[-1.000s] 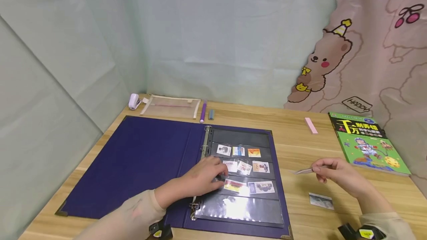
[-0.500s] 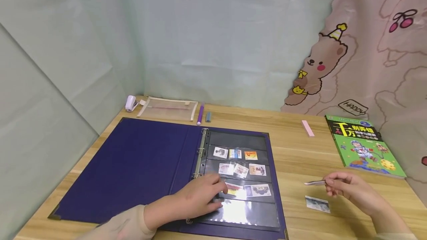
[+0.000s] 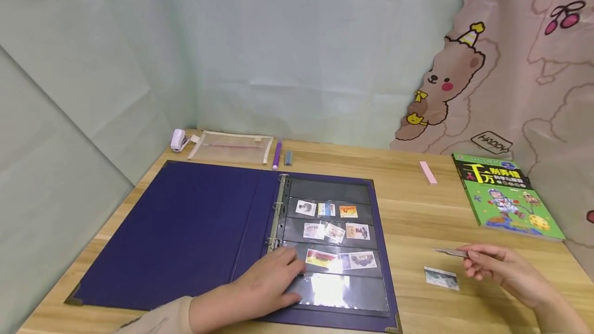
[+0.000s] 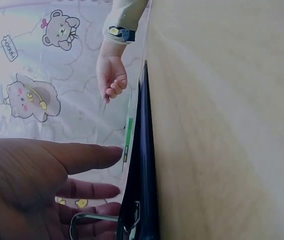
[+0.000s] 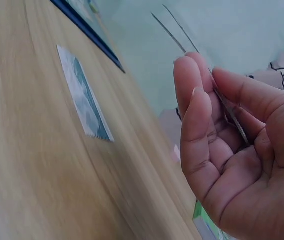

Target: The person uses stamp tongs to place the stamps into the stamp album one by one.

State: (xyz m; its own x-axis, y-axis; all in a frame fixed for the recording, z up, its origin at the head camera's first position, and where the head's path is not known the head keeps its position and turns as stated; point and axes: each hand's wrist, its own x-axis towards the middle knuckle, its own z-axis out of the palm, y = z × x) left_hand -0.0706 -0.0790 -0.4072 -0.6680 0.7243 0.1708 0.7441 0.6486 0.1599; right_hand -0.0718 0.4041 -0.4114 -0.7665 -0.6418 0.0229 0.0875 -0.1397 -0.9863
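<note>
My left hand (image 3: 266, 285) rests on the lower left part of the black stamp page (image 3: 345, 295), its fingers relaxed near the binder rings. The page lies in an open dark blue ring binder (image 3: 185, 231). Three rows of stamps (image 3: 321, 259) sit in its clear strips; glare covers part of the bottom strip. To the right of the binder, my right hand (image 3: 503, 269) pinches metal tweezers (image 3: 451, 252) above the table. The tweezers' tips stand apart with nothing between them in the right wrist view. A loose grey-green stamp (image 5: 84, 97) lies on the wood below them.
A green book (image 3: 510, 197) lies at the right, and a pink strip-like block (image 3: 428, 172) to its left. Along the back are a lilac stapler (image 3: 179, 139), a mesh zip pouch (image 3: 232, 147), a purple pen (image 3: 277, 154) and a small blue-grey block (image 3: 289, 157).
My left hand has slid down and left on the page, uncovering the left stamp of the third row. My right hand with the tweezers has moved right and lower, beside the loose stamp.
</note>
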